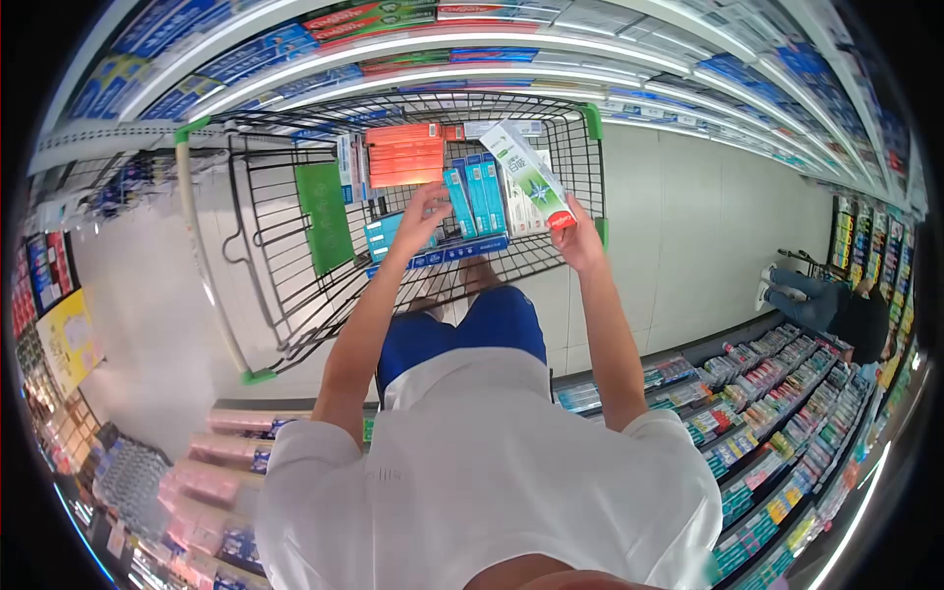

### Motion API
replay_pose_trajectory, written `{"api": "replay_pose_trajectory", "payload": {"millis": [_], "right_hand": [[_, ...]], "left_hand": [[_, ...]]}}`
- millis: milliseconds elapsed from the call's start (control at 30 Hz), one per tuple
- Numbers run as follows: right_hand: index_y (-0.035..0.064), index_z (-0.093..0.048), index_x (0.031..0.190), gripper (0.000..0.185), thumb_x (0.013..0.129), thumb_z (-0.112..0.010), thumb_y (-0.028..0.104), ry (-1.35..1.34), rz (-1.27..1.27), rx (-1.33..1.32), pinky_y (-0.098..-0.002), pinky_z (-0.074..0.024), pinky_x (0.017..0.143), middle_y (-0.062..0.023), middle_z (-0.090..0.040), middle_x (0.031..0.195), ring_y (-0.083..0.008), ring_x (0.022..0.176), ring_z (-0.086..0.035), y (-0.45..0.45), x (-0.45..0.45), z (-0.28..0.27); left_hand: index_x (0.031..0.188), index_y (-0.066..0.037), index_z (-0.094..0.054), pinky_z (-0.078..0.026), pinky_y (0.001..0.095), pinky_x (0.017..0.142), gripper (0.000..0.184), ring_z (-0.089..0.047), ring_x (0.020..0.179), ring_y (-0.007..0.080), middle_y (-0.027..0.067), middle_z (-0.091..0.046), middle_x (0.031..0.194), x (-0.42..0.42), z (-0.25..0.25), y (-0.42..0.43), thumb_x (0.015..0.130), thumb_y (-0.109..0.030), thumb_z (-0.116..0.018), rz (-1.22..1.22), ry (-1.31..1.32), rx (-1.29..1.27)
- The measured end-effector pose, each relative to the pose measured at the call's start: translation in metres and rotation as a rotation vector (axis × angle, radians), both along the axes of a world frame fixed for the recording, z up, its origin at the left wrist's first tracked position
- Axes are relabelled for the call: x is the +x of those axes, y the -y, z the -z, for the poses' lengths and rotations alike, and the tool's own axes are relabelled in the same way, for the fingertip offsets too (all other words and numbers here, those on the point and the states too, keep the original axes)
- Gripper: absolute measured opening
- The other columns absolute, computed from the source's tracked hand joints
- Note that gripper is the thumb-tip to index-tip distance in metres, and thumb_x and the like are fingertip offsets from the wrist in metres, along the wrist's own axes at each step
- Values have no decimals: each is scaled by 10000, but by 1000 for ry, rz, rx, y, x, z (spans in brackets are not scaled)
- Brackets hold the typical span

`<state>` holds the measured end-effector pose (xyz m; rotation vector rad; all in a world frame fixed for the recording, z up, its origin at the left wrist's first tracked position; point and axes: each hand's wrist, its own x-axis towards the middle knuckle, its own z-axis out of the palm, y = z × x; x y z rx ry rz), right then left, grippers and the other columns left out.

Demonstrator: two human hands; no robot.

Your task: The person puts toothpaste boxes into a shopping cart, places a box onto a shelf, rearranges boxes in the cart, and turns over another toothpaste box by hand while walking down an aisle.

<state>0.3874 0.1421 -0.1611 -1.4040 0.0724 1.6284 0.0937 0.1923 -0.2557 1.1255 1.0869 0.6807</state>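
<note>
My right hand (580, 239) is closed around the red lower end of a white and green toothpaste box (532, 180), which it holds tilted over the shopping cart (580, 177). Loosely bent and apart, the fingers of my left hand (425, 214) are over the cart beside upright teal boxes (472, 200); they appear to hold nothing. In the cart, a stack of orange-red boxes (404, 157) stands behind my left hand. A light blue box (385, 234) lies left of that wrist, and dark blue boxes (452, 254) line the near side.
Shelves with toothpaste boxes (374, 18) run along the far side of the cart. Behind me are racks of packaged goods (777, 393) and pink packs (202, 492). A person in dark clothes (855, 320) is at the right, near another cart (811, 264). A green panel (324, 218) hangs on the cart.
</note>
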Motion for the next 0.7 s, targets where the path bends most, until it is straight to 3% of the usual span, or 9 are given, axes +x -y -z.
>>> {"api": "replay_pose_trajectory", "payload": {"millis": [67,167,333,400,533,633,700], "right_hand": [[81,-536,1101,345,937,-526,385,-128,21,89,-205,-392,432,-43,-624,808,-119,576,-560,27,-20,-25],[81,-531,1103,354,945,-504,396,-243,70,105,-206,-417,444,-48,-624,814,-146,590,-577,57,-57,-65],[85,-562,1056,345,935,-514,405,-404,72,233,-223,-419,413,-64,-625,803,-174,592,-585,95,-104,-95],[95,-576,1031,331,923,-526,404,-486,-78,416,-227,-391,397,-63,-617,763,-166,569,-580,105,-112,-100],[91,-572,1017,342,899,-551,412,-406,5,246,-231,-349,373,-59,-607,727,-156,525,-566,115,-140,-141],[85,-567,995,350,876,-578,414,-356,-92,328,-234,-336,365,-48,-602,706,-144,492,-553,123,-150,-153],[83,-565,979,353,881,-566,422,-182,-150,336,-228,-335,365,-39,-603,709,-130,498,-558,123,-152,-162]], "left_hand": [[1332,-54,-377,-472,329,858,525,-574,1005,183,101,-548,1221,-1,-47,4,870,-92,-622,6,111,25],[1349,-90,-371,-467,331,868,524,-567,1039,189,111,-529,1247,-11,-115,19,880,-79,-606,31,269,57],[1381,-47,-326,-462,350,853,561,-558,1104,244,132,-502,1291,-33,-163,49,881,-113,-573,60,405,145],[1387,-40,-316,-462,349,850,594,-561,1100,245,139,-495,1300,-38,-170,56,869,-155,-584,58,420,184],[1402,-45,-301,-453,348,886,607,-558,1083,221,142,-484,1312,-48,-192,71,871,-81,-592,62,525,160],[1398,-24,-296,-473,340,859,603,-571,1068,224,137,-512,1283,-56,-210,83,876,-105,-586,24,595,212],[1365,2,-326,-495,346,817,561,-593,1042,225,109,-564,1210,-64,-222,87,907,-219,-563,-95,668,202]]}}
